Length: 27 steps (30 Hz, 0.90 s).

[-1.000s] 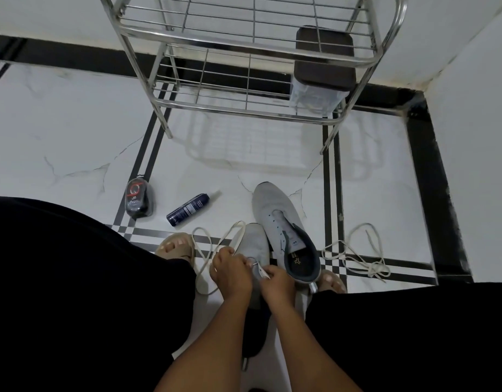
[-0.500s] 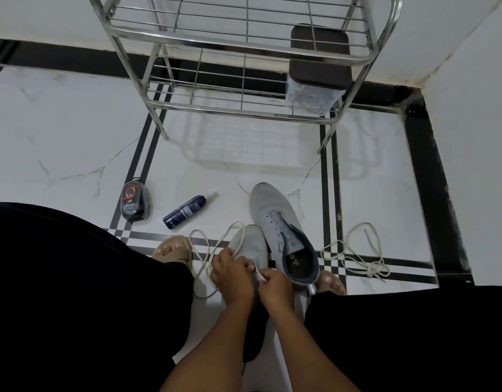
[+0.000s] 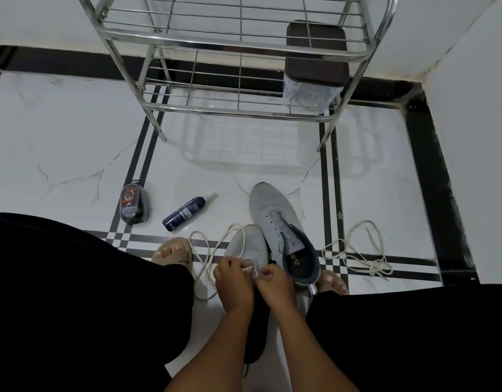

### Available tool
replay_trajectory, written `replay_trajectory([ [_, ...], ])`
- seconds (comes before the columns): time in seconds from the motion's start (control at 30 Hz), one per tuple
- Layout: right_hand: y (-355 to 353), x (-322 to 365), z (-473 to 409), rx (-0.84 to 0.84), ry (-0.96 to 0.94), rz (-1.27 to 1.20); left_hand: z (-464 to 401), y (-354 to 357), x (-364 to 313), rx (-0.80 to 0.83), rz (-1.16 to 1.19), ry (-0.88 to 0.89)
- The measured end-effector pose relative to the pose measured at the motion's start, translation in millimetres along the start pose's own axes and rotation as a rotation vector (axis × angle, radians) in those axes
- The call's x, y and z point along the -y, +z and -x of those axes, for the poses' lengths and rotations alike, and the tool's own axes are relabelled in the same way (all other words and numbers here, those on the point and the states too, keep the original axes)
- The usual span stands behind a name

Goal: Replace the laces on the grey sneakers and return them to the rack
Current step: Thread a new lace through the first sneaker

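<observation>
Two grey sneakers lie on the floor between my knees. The near sneaker points away from me, and both hands work at its eyelets. My left hand pinches a cream lace that loops out to the left over the tiles. My right hand pinches the lace end at an eyelet. The second sneaker lies just right of it, unlaced, its dark opening facing me. Another cream lace lies loose on the floor to the right.
A steel wire shoe rack stands ahead against the wall, with a dark-lidded clear container on its lower shelf. A shoe-polish sponge and a dark spray can lie on the floor at left. My sandalled feet flank the sneakers.
Both hands have shifted slightly on the near sneaker and drawn closer together at the eyelets. The lace loop on the left has barely moved.
</observation>
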State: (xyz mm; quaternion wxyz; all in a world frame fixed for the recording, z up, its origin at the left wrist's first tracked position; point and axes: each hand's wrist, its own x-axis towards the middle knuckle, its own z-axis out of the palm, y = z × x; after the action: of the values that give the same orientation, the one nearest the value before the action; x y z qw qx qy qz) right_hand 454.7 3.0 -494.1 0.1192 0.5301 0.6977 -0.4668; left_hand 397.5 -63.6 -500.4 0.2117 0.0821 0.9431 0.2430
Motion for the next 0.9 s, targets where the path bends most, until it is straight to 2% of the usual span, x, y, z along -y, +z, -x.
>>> replay_trajectory([
  [0.2,2.5,-3.4,1.9,-0.014,-0.032,-0.031,-9.0,1.8,-12.4,0.013,-0.083,-0.030],
  [0.33,-3.7,5.0,1.0,-0.130,-0.029,-0.019,-5.9,3.2,-10.1,0.039,-0.003,-0.044],
  [0.43,-4.3,13.0,-6.8,-0.137,-0.125,0.075,-3.5,0.8,-5.2,0.081,0.035,-0.013],
  [0.53,-3.8,17.2,-11.8,-0.139,-0.154,0.221,5.2,-4.4,0.6,0.016,0.108,0.031],
  [0.67,-2.5,19.2,-6.9,-0.171,-0.168,0.378,23.7,-5.3,14.1,-0.044,0.061,-0.137],
  [0.8,-12.6,32.6,8.3,-0.320,-0.076,0.186,25.3,-13.4,13.0,-0.022,0.165,-0.242],
  [0.9,-45.0,53.4,12.5,-0.551,0.027,-0.195,24.6,-23.3,9.2,0.024,0.278,-0.327],
])
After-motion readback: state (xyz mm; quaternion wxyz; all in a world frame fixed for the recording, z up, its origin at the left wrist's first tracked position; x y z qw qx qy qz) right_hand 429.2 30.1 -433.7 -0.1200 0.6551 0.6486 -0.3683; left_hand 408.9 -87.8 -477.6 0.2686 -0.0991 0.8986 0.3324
